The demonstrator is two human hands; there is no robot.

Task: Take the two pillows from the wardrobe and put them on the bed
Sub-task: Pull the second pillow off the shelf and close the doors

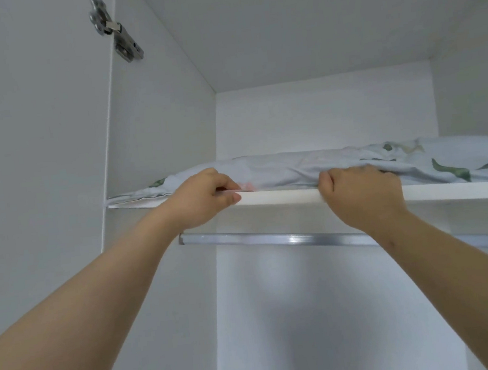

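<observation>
I see both arms reaching up into the white wardrobe (157, 118). The pillow (310, 167), pale with green leaf print, lies flat on the top shelf (286, 196), its front edge at the shelf lip. My left hand (205, 196) pinches that edge; my right hand (364, 194) is fisted on the fabric. Plenty of room opens above the pillow; a metal rail (272, 239) runs just below the shelf.
</observation>
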